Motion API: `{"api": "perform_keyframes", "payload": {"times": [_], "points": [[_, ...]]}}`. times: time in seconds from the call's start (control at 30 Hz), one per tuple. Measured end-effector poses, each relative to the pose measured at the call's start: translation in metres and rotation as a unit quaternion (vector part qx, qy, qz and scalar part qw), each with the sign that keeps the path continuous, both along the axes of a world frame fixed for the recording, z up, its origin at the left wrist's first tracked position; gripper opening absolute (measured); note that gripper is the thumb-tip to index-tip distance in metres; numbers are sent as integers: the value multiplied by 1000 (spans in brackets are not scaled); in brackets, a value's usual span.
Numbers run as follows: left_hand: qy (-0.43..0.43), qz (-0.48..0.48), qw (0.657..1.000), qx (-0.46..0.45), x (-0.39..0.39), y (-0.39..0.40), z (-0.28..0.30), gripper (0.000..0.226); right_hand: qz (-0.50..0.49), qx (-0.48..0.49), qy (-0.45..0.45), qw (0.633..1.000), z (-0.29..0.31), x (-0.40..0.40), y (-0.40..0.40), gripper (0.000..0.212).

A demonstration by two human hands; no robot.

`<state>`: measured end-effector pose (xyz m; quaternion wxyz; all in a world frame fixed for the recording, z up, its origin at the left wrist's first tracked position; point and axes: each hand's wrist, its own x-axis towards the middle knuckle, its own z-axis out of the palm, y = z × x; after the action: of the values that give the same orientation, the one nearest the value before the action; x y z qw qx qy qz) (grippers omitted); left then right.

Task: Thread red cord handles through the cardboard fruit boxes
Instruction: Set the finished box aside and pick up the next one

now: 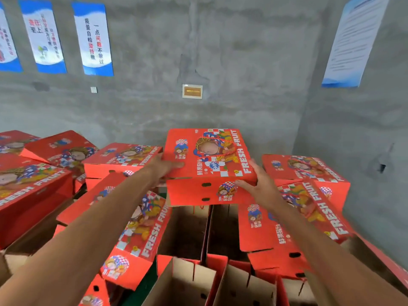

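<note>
Open brown cardboard compartments (198, 281) sit nearest you, flaps up. Beyond them your two forearms reach out over flattened red fruit boxes (143, 219). Your left hand (164, 167) grasps the left edge of a raised red fruit box (207, 166), and your right hand (258, 184) grips its near right corner. A red cord handle (217, 146) loops across its printed lid. Behind, posters (92, 38) hang on the grey concrete wall (242, 62).

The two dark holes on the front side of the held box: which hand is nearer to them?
Right. The right hand grips the held box at its front right corner, beside the dark holes. The left hand holds the left edge, farther away.
</note>
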<state>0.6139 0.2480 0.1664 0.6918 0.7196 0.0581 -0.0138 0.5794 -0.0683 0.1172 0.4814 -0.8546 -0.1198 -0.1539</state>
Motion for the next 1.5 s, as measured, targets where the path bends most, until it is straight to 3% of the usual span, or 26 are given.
{"api": "perform_keyframes", "payload": {"times": [0.1, 0.23, 0.7, 1.03, 1.13, 1.23, 1.33, 1.5], "points": [[-33, 62, 996, -55, 52, -23, -10, 50, -15, -44, -24, 999, -12, 43, -3, 69], [9, 30, 995, -91, 115, -37, -30, 48, -56, -138, -59, 987, -32, 98, -15, 53], [-29, -50, 975, -214, 208, -99, -70, 47, -176, -233, -93, 952, -38, 178, -64, 54], [-12, 22, 974, -227, 225, -147, -119, 51, -200, -369, -25, 907, -61, 171, -99, 49], [-16, 22, 990, -137, 218, -152, -113, 45, -246, -441, 0, 863, -50, 166, -90, 46], [-38, 55, 996, 56, 200, -143, -112, 53, -258, -459, -21, 850, -35, 154, -74, 44], [-76, 40, 983, 163, 174, -108, -116, 62, -221, -416, -84, 878, -30, 131, -44, 41], [-121, 35, 947, 295, 92, -30, -128, 44, -106, -321, -83, 937, -47, 81, 51, 42]]}}
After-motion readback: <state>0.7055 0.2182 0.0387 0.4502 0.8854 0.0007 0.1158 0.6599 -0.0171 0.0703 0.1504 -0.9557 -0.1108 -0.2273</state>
